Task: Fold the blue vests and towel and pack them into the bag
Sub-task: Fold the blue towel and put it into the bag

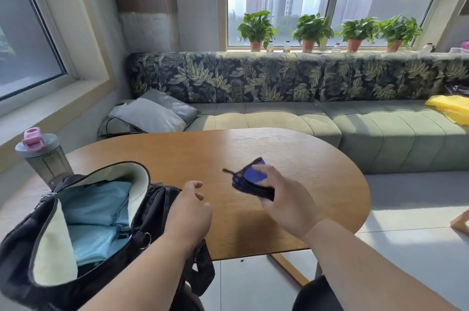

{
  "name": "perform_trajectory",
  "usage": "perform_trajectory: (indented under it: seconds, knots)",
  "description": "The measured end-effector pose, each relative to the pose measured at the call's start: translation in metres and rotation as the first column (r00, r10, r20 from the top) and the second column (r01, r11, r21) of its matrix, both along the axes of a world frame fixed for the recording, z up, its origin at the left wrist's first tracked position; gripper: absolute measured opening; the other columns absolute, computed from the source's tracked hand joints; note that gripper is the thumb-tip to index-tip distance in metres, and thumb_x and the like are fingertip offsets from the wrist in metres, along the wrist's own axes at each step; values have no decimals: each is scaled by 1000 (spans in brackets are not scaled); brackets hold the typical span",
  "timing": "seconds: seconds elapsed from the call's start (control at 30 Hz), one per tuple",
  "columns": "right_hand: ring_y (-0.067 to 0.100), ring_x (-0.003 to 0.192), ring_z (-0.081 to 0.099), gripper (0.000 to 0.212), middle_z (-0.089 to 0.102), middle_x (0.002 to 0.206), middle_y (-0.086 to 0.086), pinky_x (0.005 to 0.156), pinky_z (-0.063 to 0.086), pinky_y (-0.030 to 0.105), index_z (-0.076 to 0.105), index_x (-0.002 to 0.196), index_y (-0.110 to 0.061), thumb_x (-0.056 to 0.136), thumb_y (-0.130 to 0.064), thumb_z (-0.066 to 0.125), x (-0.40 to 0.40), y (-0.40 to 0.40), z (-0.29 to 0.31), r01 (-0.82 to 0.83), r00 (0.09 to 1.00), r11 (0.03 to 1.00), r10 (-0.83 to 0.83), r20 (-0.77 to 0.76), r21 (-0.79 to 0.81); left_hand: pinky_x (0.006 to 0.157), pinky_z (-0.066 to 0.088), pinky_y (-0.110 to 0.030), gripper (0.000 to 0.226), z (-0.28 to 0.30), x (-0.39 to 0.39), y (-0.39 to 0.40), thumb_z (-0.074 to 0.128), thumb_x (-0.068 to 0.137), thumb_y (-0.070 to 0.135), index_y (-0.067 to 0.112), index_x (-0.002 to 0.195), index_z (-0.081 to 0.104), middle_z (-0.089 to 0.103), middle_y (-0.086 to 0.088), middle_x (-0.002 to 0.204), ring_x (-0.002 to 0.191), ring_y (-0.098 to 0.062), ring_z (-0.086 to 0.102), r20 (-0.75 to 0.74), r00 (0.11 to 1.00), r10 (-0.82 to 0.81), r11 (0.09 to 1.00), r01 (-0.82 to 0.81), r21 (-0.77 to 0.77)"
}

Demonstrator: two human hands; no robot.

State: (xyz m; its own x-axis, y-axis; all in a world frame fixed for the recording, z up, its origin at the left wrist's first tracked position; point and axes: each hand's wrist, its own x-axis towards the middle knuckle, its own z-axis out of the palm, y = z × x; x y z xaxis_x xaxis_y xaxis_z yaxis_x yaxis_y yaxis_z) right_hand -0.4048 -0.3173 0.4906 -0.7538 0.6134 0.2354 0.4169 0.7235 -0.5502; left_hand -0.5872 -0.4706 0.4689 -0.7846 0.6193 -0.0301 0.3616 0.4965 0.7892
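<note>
- Nearest the camera stands the black bag [50, 247], unzipped at the table's [279, 153] near-left edge; light blue folded cloth [99, 209] lies inside.
- Right hand [284, 199] grips a small folded blue vest [253, 178] with black trim, above the table, right of the bag.
- Left hand [189, 211] is beside the bag opening, fingers loosely curled, holding nothing.
</note>
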Motion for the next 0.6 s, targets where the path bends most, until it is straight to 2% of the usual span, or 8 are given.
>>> perform_trajectory:
  seconds: [0.03,0.07,0.17,0.3,0.4,0.5,0.6]
  knots:
    - [2,110,60,66,73,115,-25,83,40,15,46,145,-46,90,-16,66,0,-5,-13,-30,995,999,29,92,13,72,53,-32,45,0,-1,-3,53,95,11,28,137,49,59,11,112,87,-9,64,-5,1000,13,1000,-13,24]
    - [2,115,58,65,73,119,-24,87,40,16,49,145,-44,89,-16,64,1,-12,-27,-61,979,998,59,193,1,75,54,-33,42,-2,-1,-7,53,96,11,28,135,50,60,12,111,89,-9,64,-1,1000,17,999,-17,44]
    - [11,114,60,40,72,115,-16,90,48,27,67,122,-38,89,-18,56,7,-32,-70,-147,896,989,147,419,-31,79,53,-29,34,-7,4,-15,53,99,16,33,129,54,62,15,115,98,-2,62,46,998,-47,996,43,73]
    - [7,106,60,28,70,110,-17,87,50,30,68,111,-34,90,-21,54,12,-40,-73,-136,918,988,151,367,-67,101,49,-29,26,-15,7,-9,57,92,32,40,115,67,70,22,117,113,4,62,133,956,-262,965,256,55]
    - [4,101,64,24,71,107,-18,91,54,33,61,106,-39,87,-26,54,13,-35,-61,-129,928,970,192,319,-207,108,45,-31,33,-21,10,1,54,81,49,43,107,75,73,24,116,118,1,63,266,881,-392,918,394,45]
    - [6,92,67,24,73,108,-17,88,56,32,60,104,-41,88,-23,54,18,-29,-49,-149,922,914,266,280,-378,116,41,-37,41,-37,12,10,56,79,60,44,109,78,74,18,122,127,-4,60,434,799,-417,899,431,70]
    - [13,80,63,25,75,102,-11,79,54,35,63,101,-34,91,-12,56,20,-21,-38,-177,927,849,314,206,-498,115,44,-47,60,-56,11,18,59,76,75,31,111,81,76,5,124,128,-20,63,611,715,-340,925,370,82]
